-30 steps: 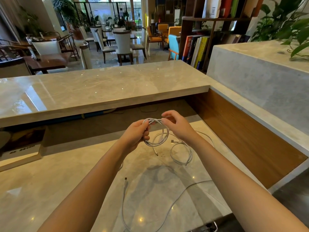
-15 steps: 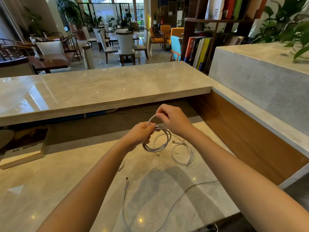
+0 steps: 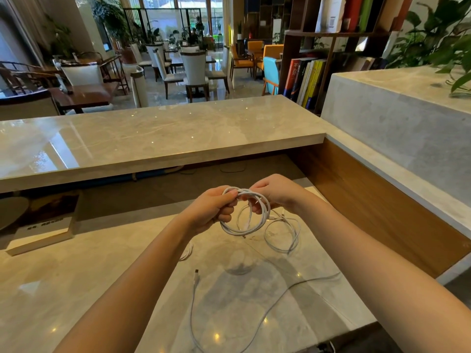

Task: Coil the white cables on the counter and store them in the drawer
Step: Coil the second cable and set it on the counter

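Several loops of white cable, already wound into a coil [image 3: 242, 192], hang in the air just above the counter [image 3: 102, 281], held at the top between both hands. The left hand [image 3: 211, 208] is curled tight around the bundled strands, and the right hand [image 3: 276, 193] pinches the same bundle from the other side, the knuckles of the two nearly touching. Right behind the coil a second, thinner cable [image 3: 281, 250] lies on the counter in slack, untidy loops. Nearer the person a third cable [image 3: 195, 276] lies stretched out with its plug pointing away, curving down toward the front edge and then off to the right. A short white bit [image 3: 187, 252] peeks from under the left forearm. Beyond the hands a raised marble ledge [image 3: 153, 133] overhangs the back of the counter. A wooden panel [image 3: 382, 212] walls in the right side, topped by a grey stone block [image 3: 395, 123]. A book [image 3: 43, 225] lies at the far left under the ledge. Farther off stand a bookshelf [image 3: 313, 75], leafy plants [image 3: 446, 42], and dining chairs [image 3: 195, 67] around tables. No drawer shows in this view.
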`<state>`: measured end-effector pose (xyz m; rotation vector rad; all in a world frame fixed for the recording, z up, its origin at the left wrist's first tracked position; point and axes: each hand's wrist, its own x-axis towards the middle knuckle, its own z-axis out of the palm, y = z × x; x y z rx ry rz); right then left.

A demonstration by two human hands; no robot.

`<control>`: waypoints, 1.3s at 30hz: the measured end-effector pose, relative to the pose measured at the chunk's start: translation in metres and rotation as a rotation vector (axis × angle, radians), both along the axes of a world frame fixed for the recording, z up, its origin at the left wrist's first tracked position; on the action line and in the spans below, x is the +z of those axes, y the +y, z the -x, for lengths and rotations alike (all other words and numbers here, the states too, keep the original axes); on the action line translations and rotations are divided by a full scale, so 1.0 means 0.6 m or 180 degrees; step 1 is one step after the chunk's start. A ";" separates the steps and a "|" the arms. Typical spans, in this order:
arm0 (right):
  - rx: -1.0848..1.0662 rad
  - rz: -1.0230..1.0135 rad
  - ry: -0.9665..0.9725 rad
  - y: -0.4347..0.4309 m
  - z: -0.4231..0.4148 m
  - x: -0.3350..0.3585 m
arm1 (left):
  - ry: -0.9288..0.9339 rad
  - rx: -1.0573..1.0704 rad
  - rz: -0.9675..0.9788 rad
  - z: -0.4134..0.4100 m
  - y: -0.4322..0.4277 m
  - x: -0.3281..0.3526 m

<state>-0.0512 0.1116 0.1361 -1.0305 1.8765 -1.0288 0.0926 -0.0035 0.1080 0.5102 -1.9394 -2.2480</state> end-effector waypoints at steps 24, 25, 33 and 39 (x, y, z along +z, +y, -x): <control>0.0034 0.0185 0.1467 -0.006 -0.026 -0.059 | 0.0274 0.0974 -0.1326 -0.008 -0.006 -0.021; -0.0069 0.0300 0.0869 -0.005 -0.032 -0.065 | 0.0354 0.1032 -0.1554 -0.010 -0.004 -0.024; -0.0596 0.0772 -0.2452 -0.032 -0.078 -0.110 | -0.0073 0.1010 -0.0405 -0.053 -0.021 -0.063; -0.0297 0.0277 -0.1859 -0.091 -0.116 -0.150 | -0.0687 0.1325 0.0458 -0.094 -0.032 -0.111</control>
